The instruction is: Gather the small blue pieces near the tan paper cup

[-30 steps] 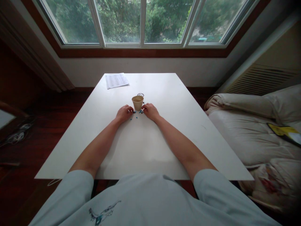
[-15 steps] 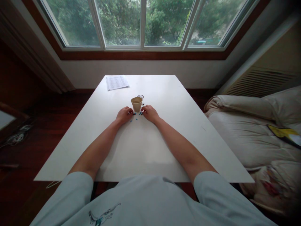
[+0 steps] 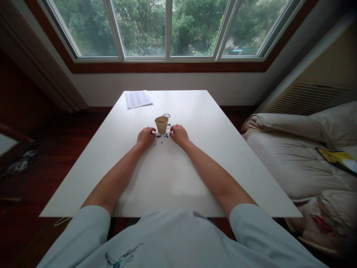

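A tan paper cup [image 3: 161, 126] stands upright on the white table [image 3: 167, 178]. Several small blue pieces [image 3: 166, 135] and some dark bits lie scattered just in front of it. On the cup's left, my left hand [image 3: 146, 137] rests on the tabletop, fingers loosely bent and apart, close to the pieces. My right hand [image 3: 179, 134] lies to the right of the cup in a similar pose, its fingertips near the blue pieces. Nothing shows in either hand. The blue pieces are too small to name.
Behind the cup lies a thin dark loop [image 3: 166, 115], with another looped bit at its right side. Printed sheets [image 3: 138, 99] lie at the table's far left corner. A pale sofa [image 3: 295, 163] stands on the right, and a window [image 3: 167, 29] is beyond the table.
Both hands have drawn slightly outward from the cup, and their fingers have loosened. The small pieces between them now show more clearly. The cup stays in place.
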